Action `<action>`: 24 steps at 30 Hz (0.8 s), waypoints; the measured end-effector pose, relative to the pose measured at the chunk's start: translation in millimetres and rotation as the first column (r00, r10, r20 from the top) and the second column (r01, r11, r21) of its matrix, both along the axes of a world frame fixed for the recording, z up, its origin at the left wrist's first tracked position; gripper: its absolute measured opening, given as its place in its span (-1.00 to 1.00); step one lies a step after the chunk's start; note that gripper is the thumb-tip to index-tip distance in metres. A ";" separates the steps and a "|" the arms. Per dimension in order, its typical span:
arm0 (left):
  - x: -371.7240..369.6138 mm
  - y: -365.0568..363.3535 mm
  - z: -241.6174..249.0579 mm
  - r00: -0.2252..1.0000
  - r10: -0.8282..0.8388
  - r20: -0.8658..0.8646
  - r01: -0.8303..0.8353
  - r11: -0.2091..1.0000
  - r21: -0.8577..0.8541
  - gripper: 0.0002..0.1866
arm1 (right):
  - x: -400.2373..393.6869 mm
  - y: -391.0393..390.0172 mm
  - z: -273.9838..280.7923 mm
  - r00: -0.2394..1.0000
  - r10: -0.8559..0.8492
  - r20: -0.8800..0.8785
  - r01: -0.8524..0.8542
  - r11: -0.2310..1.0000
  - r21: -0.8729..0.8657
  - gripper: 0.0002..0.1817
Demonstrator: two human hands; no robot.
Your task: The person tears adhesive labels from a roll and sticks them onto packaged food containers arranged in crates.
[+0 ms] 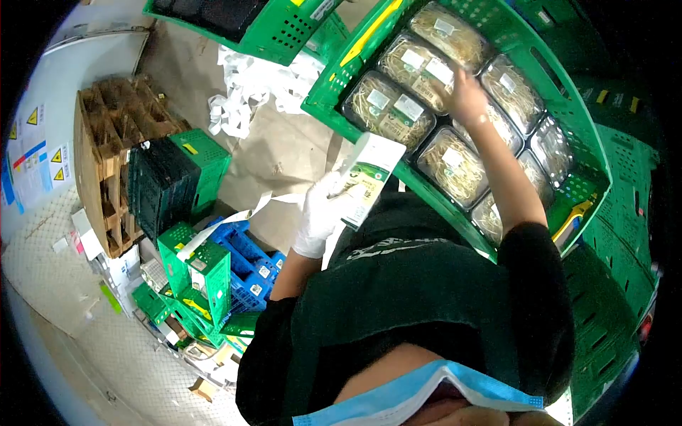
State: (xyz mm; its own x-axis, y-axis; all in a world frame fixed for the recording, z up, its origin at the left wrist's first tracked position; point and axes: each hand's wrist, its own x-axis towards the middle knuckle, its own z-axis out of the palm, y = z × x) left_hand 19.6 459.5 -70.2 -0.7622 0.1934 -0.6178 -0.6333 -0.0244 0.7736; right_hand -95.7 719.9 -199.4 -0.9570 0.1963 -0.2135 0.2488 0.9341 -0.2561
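Note:
My left hand, in a white glove, is closed around a stack or roll of printed green-and-white labels. A white backing strip trails off to the left of it. My right hand, bare and slightly blurred, is over a green crate with its fingers apart, at a sprout tray that bears a white sticker and a printed label. Beside it, a front tray carries similar labels. Several other wrapped black trays, such as this one, show only a small white sticker.
Another green crate stands at the upper left. Crumpled white strips lie on the floor. Wooden pallets, a blue crate and small green crates are at left. Stacked green crates stand at right.

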 end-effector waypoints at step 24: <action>-3.6 23.2 -25.6 0.972 -0.182 -0.146 0.131 0.944 -0.304 -0.83 | -88.2 94.4 -67.1 0.977 0.065 -0.203 -0.033 0.987 0.157 -0.51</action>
